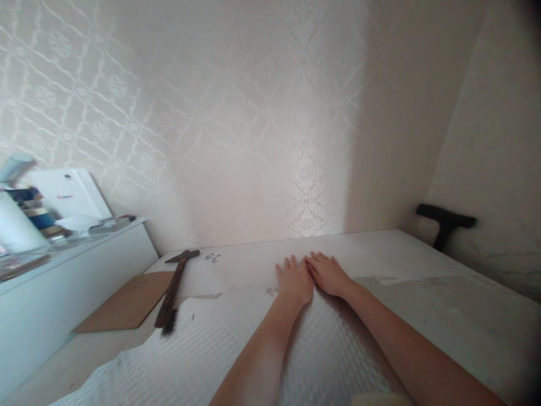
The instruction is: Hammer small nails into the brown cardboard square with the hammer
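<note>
My left hand (295, 280) lies flat, palm down, with its fingers spread on the white surface near the wall. Close beside it, my right hand (328, 274) is also palm down with fingers stretched out, its fingertips touching or nearly touching the left hand. Neither hand holds anything I can see. Under my forearms spreads a white, bumpy-textured sheet (220, 349). Whether my palms press on that sheet's far part or on the bare white tabletop (359, 248), I cannot tell.
To the left, a wooden-handled hammer (171, 290) overlaps a brown cardboard piece (127, 301). Small dark bits, possibly nails (212, 257), lie nearby; dark bristles (169, 322) show by the handle. A cluttered white cabinet (84, 282) stands left, a black armrest (446, 219) right, a patterned wall (249, 129) behind.
</note>
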The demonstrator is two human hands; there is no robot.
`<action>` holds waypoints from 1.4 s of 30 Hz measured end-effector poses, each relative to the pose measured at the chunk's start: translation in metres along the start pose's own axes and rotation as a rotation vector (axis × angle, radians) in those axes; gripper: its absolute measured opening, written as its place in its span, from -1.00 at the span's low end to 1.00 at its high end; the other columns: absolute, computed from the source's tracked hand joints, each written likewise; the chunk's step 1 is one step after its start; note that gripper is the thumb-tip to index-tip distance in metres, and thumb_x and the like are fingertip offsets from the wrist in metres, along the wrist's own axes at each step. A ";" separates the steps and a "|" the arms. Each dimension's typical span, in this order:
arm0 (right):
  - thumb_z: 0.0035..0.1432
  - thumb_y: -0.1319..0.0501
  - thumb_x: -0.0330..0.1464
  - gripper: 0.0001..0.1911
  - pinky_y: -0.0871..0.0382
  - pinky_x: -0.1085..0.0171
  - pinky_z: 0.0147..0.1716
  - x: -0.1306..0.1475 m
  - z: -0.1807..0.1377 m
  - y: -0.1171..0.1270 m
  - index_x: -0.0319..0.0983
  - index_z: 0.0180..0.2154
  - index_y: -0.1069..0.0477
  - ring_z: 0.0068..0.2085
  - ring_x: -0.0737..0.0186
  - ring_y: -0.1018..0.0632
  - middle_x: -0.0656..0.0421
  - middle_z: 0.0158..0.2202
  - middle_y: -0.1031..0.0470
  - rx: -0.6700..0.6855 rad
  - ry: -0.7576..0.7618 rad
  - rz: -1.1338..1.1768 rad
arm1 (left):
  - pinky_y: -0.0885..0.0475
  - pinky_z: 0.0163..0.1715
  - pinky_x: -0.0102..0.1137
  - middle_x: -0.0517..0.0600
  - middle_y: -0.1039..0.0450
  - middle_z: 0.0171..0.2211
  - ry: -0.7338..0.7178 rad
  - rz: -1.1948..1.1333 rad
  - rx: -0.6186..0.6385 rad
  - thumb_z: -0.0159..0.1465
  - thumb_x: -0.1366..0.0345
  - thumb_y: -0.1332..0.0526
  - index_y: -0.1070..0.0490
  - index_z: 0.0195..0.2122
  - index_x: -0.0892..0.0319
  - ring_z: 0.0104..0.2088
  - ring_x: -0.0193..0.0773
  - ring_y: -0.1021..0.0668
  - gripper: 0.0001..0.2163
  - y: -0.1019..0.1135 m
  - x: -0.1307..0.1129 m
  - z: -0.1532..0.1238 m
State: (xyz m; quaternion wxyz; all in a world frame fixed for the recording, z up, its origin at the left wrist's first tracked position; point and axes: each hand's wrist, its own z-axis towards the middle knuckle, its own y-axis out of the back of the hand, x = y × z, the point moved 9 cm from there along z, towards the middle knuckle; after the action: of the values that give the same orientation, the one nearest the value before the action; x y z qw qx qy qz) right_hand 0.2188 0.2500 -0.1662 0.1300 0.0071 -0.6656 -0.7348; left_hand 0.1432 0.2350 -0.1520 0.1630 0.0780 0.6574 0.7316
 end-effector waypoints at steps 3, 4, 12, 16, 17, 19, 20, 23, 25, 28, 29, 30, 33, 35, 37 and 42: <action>0.30 0.23 -0.27 -0.49 0.06 -0.13 0.12 0.000 0.000 0.000 -0.29 0.20 -0.10 0.23 -0.04 -0.04 -0.02 0.25 -0.02 -0.004 0.002 -0.001 | -0.02 0.11 0.07 0.18 -0.03 0.22 -0.004 0.002 0.001 0.32 0.23 0.16 -0.08 0.20 0.17 0.21 0.05 -0.12 -0.56 0.001 0.000 0.000; 0.30 0.22 -0.27 -0.49 0.06 -0.12 0.12 0.000 0.000 0.000 -0.29 0.20 -0.10 0.23 -0.04 -0.04 -0.03 0.25 -0.02 -0.005 0.004 -0.001 | -0.02 0.11 0.07 0.18 -0.03 0.22 -0.004 0.002 0.002 0.31 0.24 0.16 -0.08 0.20 0.17 0.21 0.05 -0.12 -0.56 0.001 0.000 0.000; 0.30 0.21 -0.29 -0.50 0.06 -0.13 0.11 0.001 -0.001 0.001 -0.30 0.20 -0.09 0.23 -0.04 -0.05 -0.03 0.25 -0.02 -0.001 0.006 -0.009 | -0.02 0.12 0.06 0.18 -0.03 0.22 -0.003 -0.003 0.004 0.31 0.24 0.16 -0.09 0.20 0.17 0.21 0.05 -0.12 -0.56 0.001 0.000 0.000; 0.30 0.22 -0.28 -0.49 0.07 -0.12 0.12 0.000 -0.001 0.001 -0.28 0.20 -0.09 0.23 -0.02 -0.04 -0.02 0.25 -0.02 0.004 -0.004 -0.001 | -0.02 0.12 0.07 0.18 -0.04 0.22 -0.005 -0.003 -0.007 0.31 0.25 0.17 -0.09 0.20 0.17 0.20 0.05 -0.12 -0.57 0.001 -0.001 0.000; 0.30 0.22 -0.28 -0.49 0.07 -0.12 0.12 0.000 -0.001 0.001 -0.28 0.20 -0.09 0.23 -0.02 -0.04 -0.02 0.25 -0.02 0.003 -0.004 0.001 | -0.02 0.11 0.07 0.18 -0.04 0.22 -0.007 -0.002 -0.010 0.31 0.25 0.16 -0.09 0.20 0.17 0.20 0.05 -0.12 -0.57 0.001 -0.001 0.000; 0.30 0.22 -0.27 -0.49 0.07 -0.12 0.12 0.000 -0.001 0.001 -0.28 0.20 -0.09 0.23 -0.02 -0.04 -0.01 0.25 -0.02 0.000 -0.002 0.003 | -0.02 0.11 0.07 0.18 -0.04 0.22 -0.007 0.000 -0.010 0.32 0.24 0.16 -0.09 0.20 0.17 0.20 0.05 -0.12 -0.57 0.001 -0.001 0.000; 0.30 0.22 -0.27 -0.49 0.07 -0.12 0.12 0.000 0.000 0.001 -0.28 0.20 -0.09 0.23 -0.02 -0.05 -0.02 0.25 -0.02 -0.002 -0.001 0.003 | -0.02 0.11 0.07 0.18 -0.04 0.22 -0.006 0.000 -0.010 0.32 0.24 0.17 -0.09 0.20 0.16 0.20 0.05 -0.12 -0.57 0.001 0.000 0.000; 0.29 0.22 -0.28 -0.49 0.07 -0.12 0.12 0.001 -0.001 0.001 -0.29 0.20 -0.09 0.23 -0.02 -0.05 -0.02 0.25 -0.02 -0.003 0.001 0.000 | -0.02 0.11 0.06 0.18 -0.05 0.22 -0.003 -0.004 -0.013 0.32 0.24 0.17 -0.10 0.19 0.16 0.20 0.05 -0.12 -0.57 0.001 0.000 0.000; 0.29 0.22 -0.28 -0.49 0.06 -0.12 0.12 0.001 -0.001 0.001 -0.28 0.20 -0.10 0.23 -0.02 -0.05 -0.03 0.24 -0.02 -0.001 -0.001 -0.005 | -0.03 0.11 0.07 0.18 -0.05 0.21 -0.006 -0.009 -0.020 0.31 0.24 0.17 -0.10 0.19 0.17 0.20 0.05 -0.13 -0.57 0.001 0.000 0.000; 0.29 0.22 -0.28 -0.50 0.04 -0.12 0.11 0.002 -0.002 0.003 -0.29 0.19 -0.11 0.23 -0.03 -0.06 -0.04 0.24 -0.03 -0.004 -0.001 -0.007 | -0.03 0.11 0.07 0.17 -0.06 0.21 -0.009 -0.006 -0.023 0.31 0.24 0.16 -0.10 0.19 0.16 0.20 0.05 -0.14 -0.57 0.002 0.000 -0.001; 0.30 0.22 -0.28 -0.50 0.04 -0.12 0.11 0.003 -0.002 0.003 -0.29 0.19 -0.11 0.23 -0.03 -0.06 -0.04 0.24 -0.04 -0.006 0.001 -0.006 | -0.04 0.11 0.07 0.17 -0.06 0.21 -0.008 -0.004 -0.021 0.31 0.23 0.16 -0.10 0.19 0.16 0.20 0.05 -0.14 -0.57 0.002 0.000 -0.001; 0.30 0.22 -0.29 -0.50 0.05 -0.12 0.11 0.003 -0.002 0.003 -0.29 0.19 -0.11 0.23 -0.03 -0.06 -0.04 0.24 -0.04 -0.006 0.001 -0.005 | -0.04 0.11 0.06 0.17 -0.06 0.21 -0.007 -0.002 -0.018 0.31 0.23 0.16 -0.10 0.19 0.16 0.20 0.05 -0.14 -0.57 0.002 0.000 -0.001; 0.30 0.22 -0.29 -0.50 0.06 -0.11 0.12 0.002 -0.002 0.003 -0.30 0.20 -0.10 0.23 -0.02 -0.06 -0.03 0.24 -0.03 -0.008 -0.001 -0.005 | -0.04 0.11 0.06 0.18 -0.06 0.21 -0.007 0.001 -0.020 0.31 0.23 0.16 -0.10 0.19 0.16 0.20 0.05 -0.13 -0.57 0.002 0.000 0.000; 0.30 0.22 -0.29 -0.49 0.07 -0.10 0.12 0.001 -0.002 0.003 -0.30 0.20 -0.10 0.23 -0.02 -0.06 -0.02 0.24 -0.03 -0.006 -0.006 -0.005 | -0.04 0.11 0.06 0.18 -0.05 0.22 -0.008 0.006 -0.012 0.31 0.23 0.16 -0.09 0.20 0.16 0.20 0.05 -0.13 -0.57 0.000 0.000 0.000; 0.30 0.22 -0.29 -0.49 0.07 -0.11 0.12 0.001 -0.001 0.002 -0.30 0.20 -0.10 0.23 -0.02 -0.05 -0.02 0.24 -0.03 -0.003 -0.009 -0.004 | -0.04 0.11 0.06 0.17 -0.04 0.22 -0.007 0.011 -0.005 0.32 0.22 0.17 -0.08 0.20 0.15 0.20 0.04 -0.12 -0.57 -0.001 0.000 0.001; 0.29 0.23 -0.28 -0.49 0.06 -0.11 0.12 0.001 -0.001 0.000 -0.28 0.20 -0.10 0.23 -0.02 -0.04 -0.02 0.24 -0.03 0.001 -0.004 -0.005 | -0.03 0.11 0.06 0.16 -0.04 0.22 -0.004 0.004 -0.018 0.32 0.22 0.18 -0.09 0.20 0.14 0.20 0.04 -0.12 -0.57 -0.001 0.001 0.002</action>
State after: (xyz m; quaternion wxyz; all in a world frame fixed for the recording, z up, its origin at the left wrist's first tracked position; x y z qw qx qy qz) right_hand 0.2182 0.2492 -0.1657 0.1268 0.0072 -0.6662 -0.7349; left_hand 0.1431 0.2370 -0.1533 0.1637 0.0792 0.6501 0.7378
